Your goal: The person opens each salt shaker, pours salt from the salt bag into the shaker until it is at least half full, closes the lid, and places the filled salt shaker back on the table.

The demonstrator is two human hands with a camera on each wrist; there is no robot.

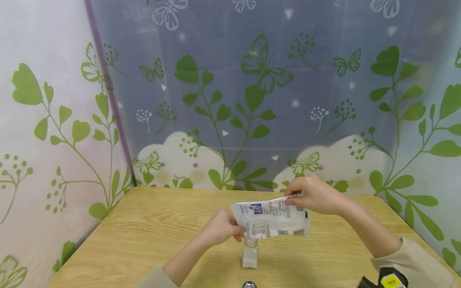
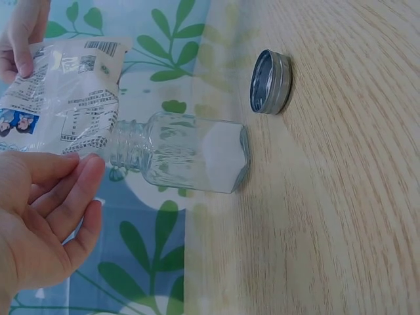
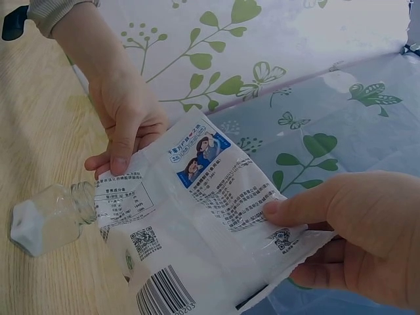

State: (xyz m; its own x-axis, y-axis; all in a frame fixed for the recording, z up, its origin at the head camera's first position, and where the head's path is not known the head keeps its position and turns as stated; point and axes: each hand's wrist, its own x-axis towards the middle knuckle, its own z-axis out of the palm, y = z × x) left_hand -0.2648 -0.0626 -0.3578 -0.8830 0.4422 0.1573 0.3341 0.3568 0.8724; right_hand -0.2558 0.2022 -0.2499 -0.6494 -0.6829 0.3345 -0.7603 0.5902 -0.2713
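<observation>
A white printed plastic packet [image 1: 273,220] hangs tilted between both hands, over the mouth of a small glass jar [image 1: 250,256]. The left hand [image 1: 222,229] pinches its lower corner near the jar's neck. At the opposite upper edge, the right hand [image 1: 317,195] grips the packet between thumb and fingers. White powder or grains [image 2: 223,156] fill the bottom part of the upright jar [image 2: 177,154]. The packet's edge meets or nearly meets the jar's mouth; any opening in the packet is hidden. Dense print, a blue picture and a barcode [image 3: 164,292] cover the packet's face.
A silver metal lid [image 2: 272,82] lies on the wooden table [image 1: 162,232], on the near side of the jar. A black object with a yellow label [image 1: 390,281] shows at the lower right of the head view. Leaf-patterned curtains [image 1: 230,100] enclose the table.
</observation>
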